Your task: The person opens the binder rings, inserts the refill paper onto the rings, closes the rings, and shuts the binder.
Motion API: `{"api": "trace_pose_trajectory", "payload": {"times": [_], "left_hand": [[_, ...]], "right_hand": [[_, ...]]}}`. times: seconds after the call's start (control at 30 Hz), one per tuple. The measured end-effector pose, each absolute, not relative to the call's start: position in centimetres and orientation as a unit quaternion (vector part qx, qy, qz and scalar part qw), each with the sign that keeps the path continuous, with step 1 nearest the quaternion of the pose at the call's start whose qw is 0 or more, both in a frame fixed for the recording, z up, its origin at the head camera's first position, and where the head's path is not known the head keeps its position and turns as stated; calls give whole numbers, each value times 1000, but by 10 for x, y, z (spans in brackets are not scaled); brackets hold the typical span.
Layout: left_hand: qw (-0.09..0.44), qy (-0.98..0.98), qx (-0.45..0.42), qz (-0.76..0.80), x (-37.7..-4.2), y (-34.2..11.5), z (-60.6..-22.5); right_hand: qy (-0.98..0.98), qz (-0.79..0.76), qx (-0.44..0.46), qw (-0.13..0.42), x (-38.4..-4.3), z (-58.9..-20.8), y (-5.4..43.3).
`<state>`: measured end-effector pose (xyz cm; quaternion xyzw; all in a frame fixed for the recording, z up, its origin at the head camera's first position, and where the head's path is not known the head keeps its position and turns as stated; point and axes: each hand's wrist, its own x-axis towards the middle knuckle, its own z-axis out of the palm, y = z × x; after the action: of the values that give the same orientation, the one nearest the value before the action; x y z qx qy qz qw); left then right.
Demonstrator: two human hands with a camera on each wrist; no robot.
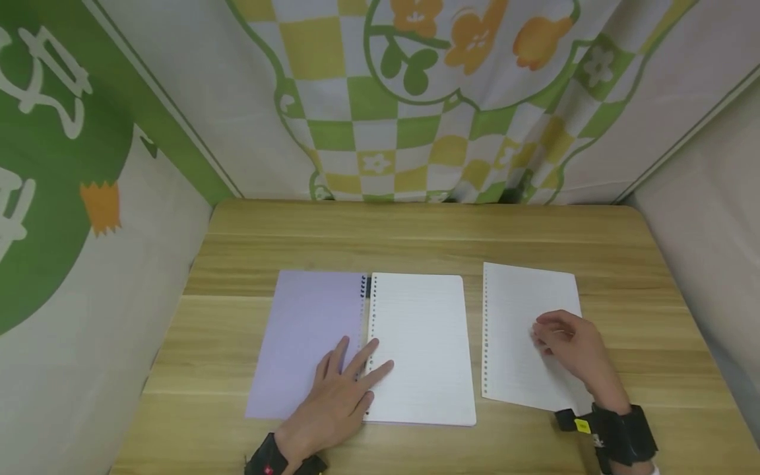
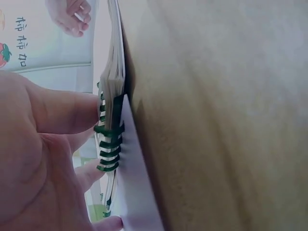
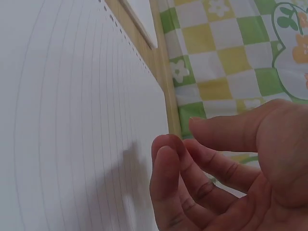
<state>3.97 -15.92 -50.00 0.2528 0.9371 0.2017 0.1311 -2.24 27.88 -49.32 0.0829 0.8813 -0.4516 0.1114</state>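
A loose-leaf notebook lies opened flat, its lilac cover (image 1: 309, 323) on the left and its lined white pages (image 1: 427, 349) on the right. Across the binding, my left hand (image 1: 335, 399) rests with spread fingers. Dark green binding rings (image 2: 110, 144) show close by the thumb in the left wrist view. To the right lies a separate lined sheet (image 1: 516, 356) with punched holes along its left edge. Over that sheet is my right hand (image 1: 572, 346), fingers loosely curled. In the right wrist view, nothing shows between thumb and fingers of the right hand (image 3: 226, 168).
Both things lie on a wooden table (image 1: 415, 237). A strip of tabletop separates notebook and sheet. A checked, flowered curtain (image 1: 380, 132) hangs behind the far edge, and printed cloth (image 1: 53, 165) borders the left side. Each wrist wears a black strap (image 1: 623, 435).
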Motion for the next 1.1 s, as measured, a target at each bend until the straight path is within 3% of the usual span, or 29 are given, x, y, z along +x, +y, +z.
{"api": "trace_pose_trajectory", "payload": {"times": [0.37, 0.73, 0.9, 1.1], "left_hand": [[106, 944, 210, 231, 33, -157, -510], [140, 928, 242, 246, 24, -170, -501], [178, 922, 239, 247, 23, -173, -498], [186, 928, 232, 225, 26, -171, -499]], "right_hand": [[906, -396, 112, 101, -12, -492, 305], [924, -378, -22, 62, -18, -490, 260], [921, -384, -34, 55, -22, -490, 254], [921, -384, -20, 58, -20, -492, 268]]}}
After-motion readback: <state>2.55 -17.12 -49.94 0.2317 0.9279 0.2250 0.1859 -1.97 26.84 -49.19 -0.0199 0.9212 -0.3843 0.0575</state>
